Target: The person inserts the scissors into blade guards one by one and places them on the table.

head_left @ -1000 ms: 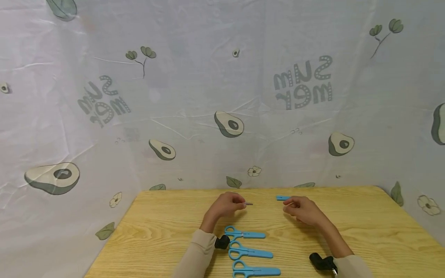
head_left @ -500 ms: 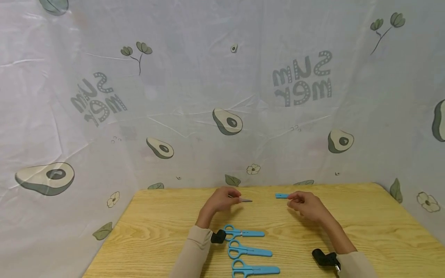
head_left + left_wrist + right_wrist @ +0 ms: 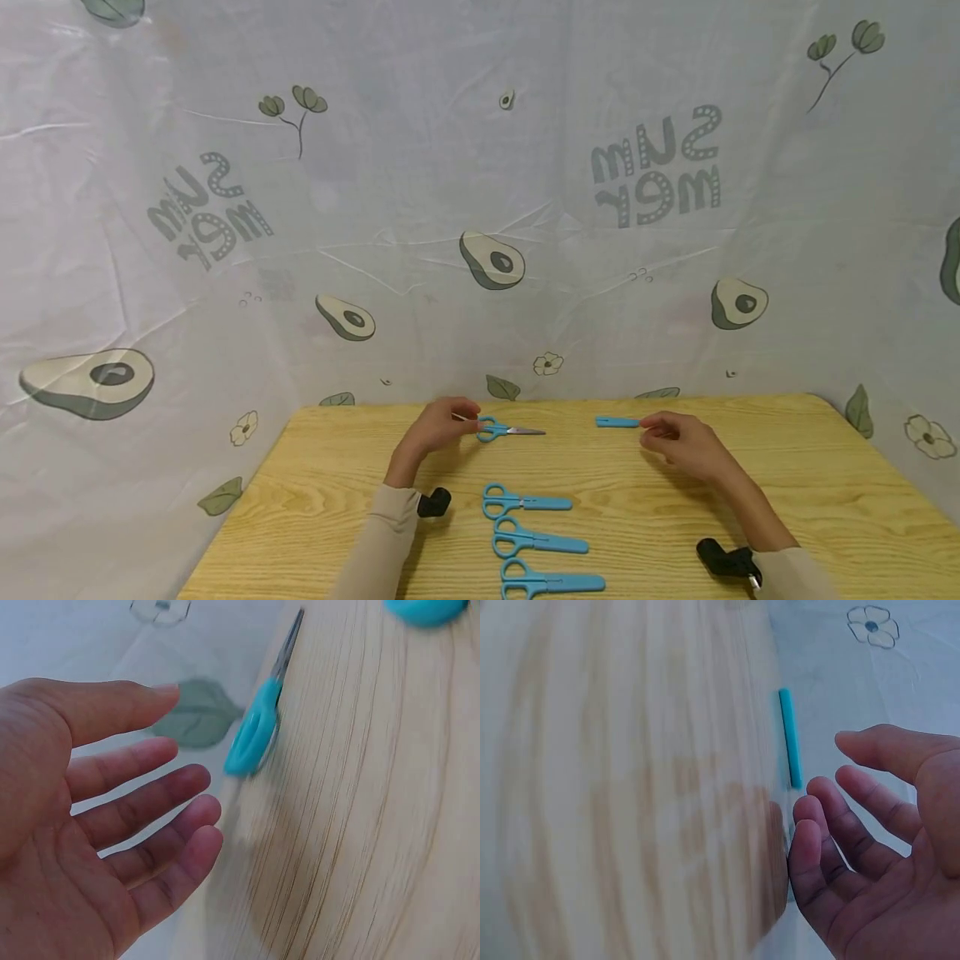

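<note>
Bare-bladed scissors with blue handles lie near the table's back edge, blades to the right. Just left of their handles is my left hand; in the left wrist view its fingers are relaxed and apart from the scissors. Farther right along the back lies a blue blade cover. My right hand hovers at the cover's right end, fingers loosely bent. The right wrist view shows the cover beyond the fingertips, with nothing held in the hand.
Three blue scissors in their covers lie in a column at the front middle: the top pair, the middle pair and the front pair. A patterned curtain hangs behind the wooden table.
My left hand has let go of the bare scissors and moved left, uncovering their handles. My right hand has drawn back to the right, leaving the blade cover on the table.
</note>
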Available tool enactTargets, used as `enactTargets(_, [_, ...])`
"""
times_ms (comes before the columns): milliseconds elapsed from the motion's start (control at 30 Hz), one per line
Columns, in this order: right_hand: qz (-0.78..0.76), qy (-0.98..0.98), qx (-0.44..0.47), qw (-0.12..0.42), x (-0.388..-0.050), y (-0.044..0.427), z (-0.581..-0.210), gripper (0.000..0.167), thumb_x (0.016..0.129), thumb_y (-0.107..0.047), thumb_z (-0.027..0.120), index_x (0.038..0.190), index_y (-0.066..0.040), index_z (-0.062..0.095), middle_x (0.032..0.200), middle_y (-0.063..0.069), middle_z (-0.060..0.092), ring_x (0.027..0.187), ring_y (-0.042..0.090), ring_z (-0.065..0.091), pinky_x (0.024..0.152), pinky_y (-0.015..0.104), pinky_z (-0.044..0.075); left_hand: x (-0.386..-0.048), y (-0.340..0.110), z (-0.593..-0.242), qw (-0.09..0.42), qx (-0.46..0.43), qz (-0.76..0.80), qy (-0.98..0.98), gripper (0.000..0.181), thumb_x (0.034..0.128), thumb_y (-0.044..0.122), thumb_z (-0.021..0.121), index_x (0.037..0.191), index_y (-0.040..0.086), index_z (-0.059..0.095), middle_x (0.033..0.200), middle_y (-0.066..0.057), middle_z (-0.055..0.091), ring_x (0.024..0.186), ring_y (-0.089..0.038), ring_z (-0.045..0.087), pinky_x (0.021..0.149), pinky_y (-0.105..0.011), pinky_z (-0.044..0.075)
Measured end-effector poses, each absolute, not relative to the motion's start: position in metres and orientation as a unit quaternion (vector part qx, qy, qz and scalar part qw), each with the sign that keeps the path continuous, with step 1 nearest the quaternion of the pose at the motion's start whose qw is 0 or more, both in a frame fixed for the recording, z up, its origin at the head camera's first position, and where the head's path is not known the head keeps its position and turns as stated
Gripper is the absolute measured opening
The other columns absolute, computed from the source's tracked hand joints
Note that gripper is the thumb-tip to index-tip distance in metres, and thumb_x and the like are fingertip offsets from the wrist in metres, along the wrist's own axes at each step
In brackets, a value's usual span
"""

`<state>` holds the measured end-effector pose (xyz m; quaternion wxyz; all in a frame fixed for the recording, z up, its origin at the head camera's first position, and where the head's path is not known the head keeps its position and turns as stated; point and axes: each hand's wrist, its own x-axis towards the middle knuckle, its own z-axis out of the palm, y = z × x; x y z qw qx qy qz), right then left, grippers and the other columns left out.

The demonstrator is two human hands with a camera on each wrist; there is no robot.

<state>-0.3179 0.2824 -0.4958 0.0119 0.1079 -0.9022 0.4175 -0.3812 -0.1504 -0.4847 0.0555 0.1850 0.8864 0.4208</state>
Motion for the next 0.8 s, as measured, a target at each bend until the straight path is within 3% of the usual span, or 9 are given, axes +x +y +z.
enactTargets(300, [0.401,-0.910,0.101,0.023,-0.315,0.306,-0.495,0.040,0.104,-0.018,0.072,0.133,0.008,0.066,0.112,0.018,0.075,0.087,0.003,0.067,0.066,0.027,0.059,-0.380,-0.179,-0.485,0.050,0.154,0.418,0.894,0.042,0.0992,0.021,0.078,0.134,-0.001,0.070,0.127,-0.020,0.074,0.119,-0.042,0.071,0.098,-0.052,0.061])
enactTargets(600, [0.409,-0.906,0.105,0.013,-0.317,0.312,-0.493,0.041,0.105,-0.019,0.071,0.135,0.009,0.065,0.114,0.018,0.074,0.087,-0.001,0.066,0.066,0.028,0.059,-0.382,-0.186,-0.484,0.050,0.164,0.416,0.893,0.044,0.0985,0.019,0.079,0.134,-0.005,0.069,0.126,-0.023,0.074,0.118,-0.043,0.072,0.102,-0.054,0.060])
enactTargets(800, [0.410,-0.906,0.101,0.008,-0.320,0.311,-0.496,0.042,0.105,-0.018,0.071,0.135,0.010,0.064,0.113,0.018,0.074,0.089,0.006,0.068,0.066,0.027,0.058,-0.386,-0.182,-0.489,0.054,0.186,0.424,0.885,0.041,0.0977,0.017,0.079,0.130,-0.006,0.070,0.125,-0.023,0.075,0.116,-0.041,0.072,0.103,-0.054,0.059])
